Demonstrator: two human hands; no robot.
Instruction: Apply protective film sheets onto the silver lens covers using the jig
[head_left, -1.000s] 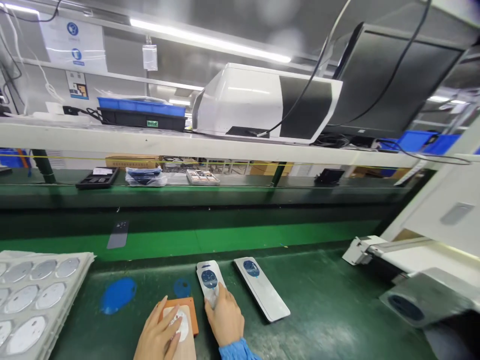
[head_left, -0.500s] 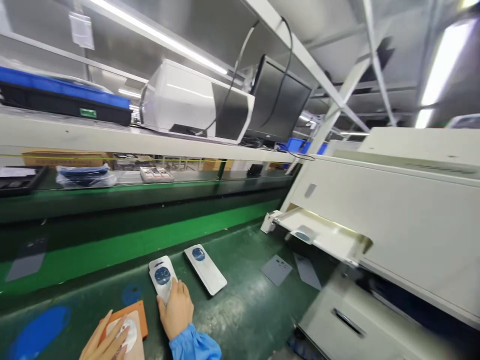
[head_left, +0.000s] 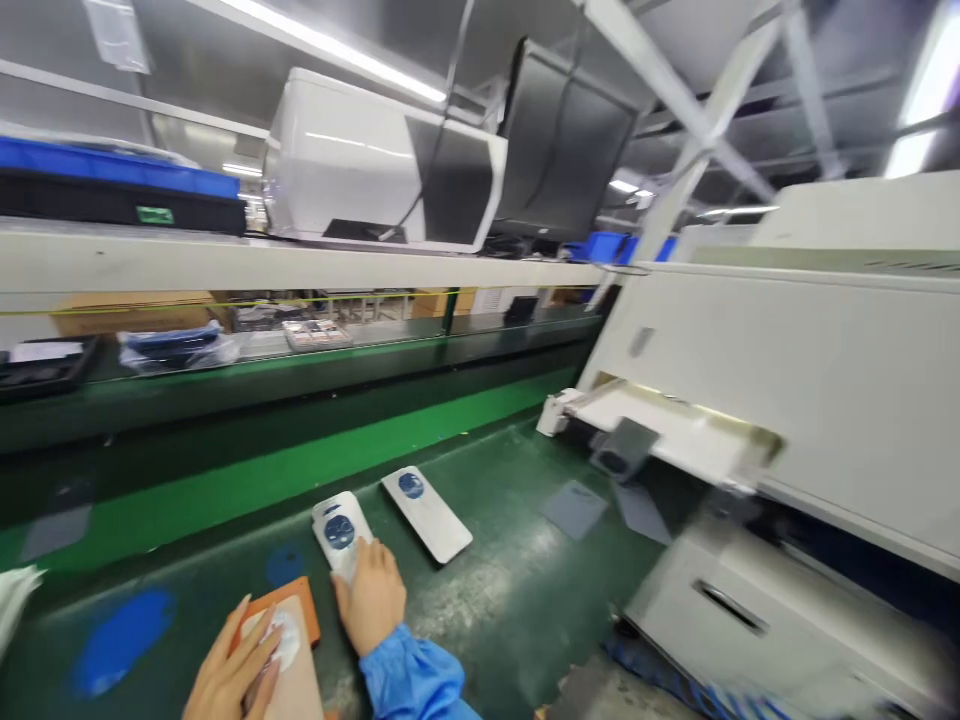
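Note:
My left hand [head_left: 234, 665] lies with stretched fingers over a beige phone back cover [head_left: 294, 668]. A whitish round patch shows near the cover's top. This cover rests on an orange block [head_left: 306, 605], whose corner sticks out beyond it. Beside it, my right hand [head_left: 373, 598], in a blue sleeve, grips the lower part of a white phone back cover [head_left: 349, 505] with a dark blue round film; thumb and fingers are on opposite sides. To its right lies a stack of white covers [head_left: 435, 520], the top one with a blue round film.
On the right stands a large white machine [head_left: 810, 390] with an outlet tray [head_left: 682, 440]. A grey panel [head_left: 626, 447] hangs tilted at the tray's edge. Below lie grey sheets [head_left: 576, 508]. A monitor [head_left: 562, 150] and a white device [head_left: 360, 160] sit on the shelf. Blue paint [head_left: 124, 640] marks the bench.
The camera view has shifted, so the scene sits differently. At the machine's outlet, the panel that lay at the tray's edge now tips downward. Both hands stay on their covers.

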